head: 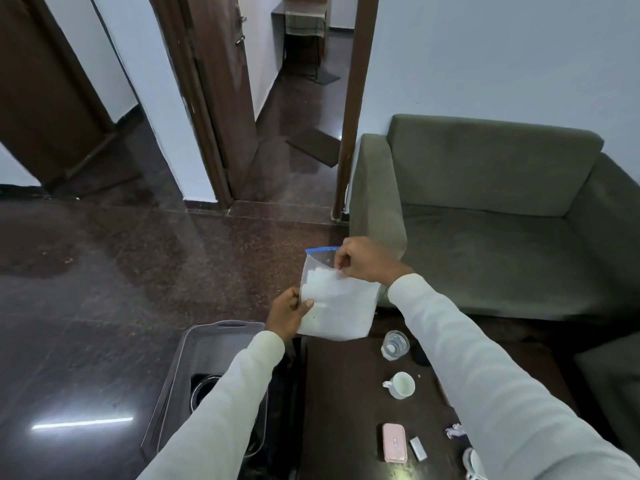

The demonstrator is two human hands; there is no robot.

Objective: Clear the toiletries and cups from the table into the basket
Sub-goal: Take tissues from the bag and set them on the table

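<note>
I hold a clear zip bag (pixel 341 306) with a blue seal strip and white contents up in front of me, above the far end of the dark table (pixel 341 403). My left hand (pixel 287 313) grips its lower left edge. My right hand (pixel 363 259) pinches its top right corner at the seal. A grey basket (pixel 202 336) stands on the floor to the left of the table, with a dark round item inside. On the table stand a clear glass (pixel 395 344) and a white cup (pixel 401 385). A pink case (pixel 394 442) and a small white piece (pixel 418 448) lie nearer to me.
A grey-green sofa (pixel 485 209) stands past the table on the right. A crumpled white scrap (pixel 454 430) lies by my right sleeve, with another white object (pixel 472 462) at the table's near right. Dark polished floor spreads left, toward an open doorway (pixel 301 109).
</note>
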